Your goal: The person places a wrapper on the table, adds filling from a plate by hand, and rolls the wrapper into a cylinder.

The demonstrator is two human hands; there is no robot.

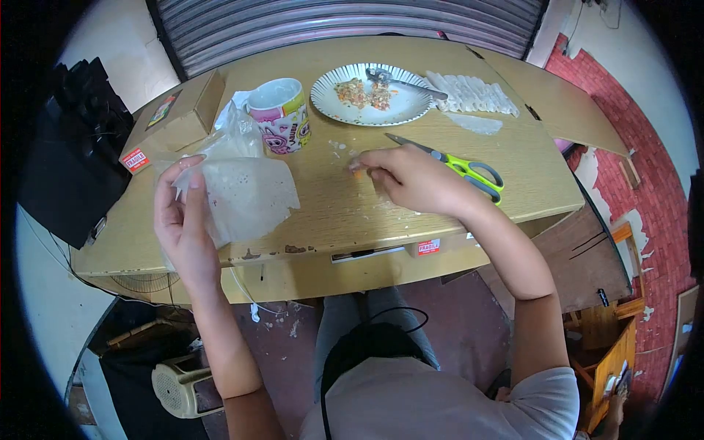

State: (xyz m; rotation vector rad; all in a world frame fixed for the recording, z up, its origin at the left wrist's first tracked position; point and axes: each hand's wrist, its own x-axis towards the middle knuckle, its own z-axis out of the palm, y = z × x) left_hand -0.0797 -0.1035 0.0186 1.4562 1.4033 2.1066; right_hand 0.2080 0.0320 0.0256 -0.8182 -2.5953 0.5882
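My left hand point(188, 213) is closed on thin, pale spring roll wrappers point(249, 198), pinched at their left edge over the table's front. A clear plastic bag point(238, 136) lies just behind them. Over the middle of the table, my right hand point(411, 176) has its fingers curled together; a small orange bit shows at the fingertips, too small to name. Beside that hand rest scissors point(473, 172) with green handles. Farther back, a paper plate point(326, 110) holds chopped filling point(363, 95) and a spoon point(411, 84). Rolled spring rolls point(473, 94) lie in a row at its right, behind a single wrapper point(477, 123).
A cartoon-print mug point(282, 121) stands left of the plate. At the table's left end sits a cardboard box point(172, 121) near black equipment point(73, 147). Crumbs are scattered on the tabletop point(323, 198). A plastic stool point(176, 389) is on the floor at lower left.
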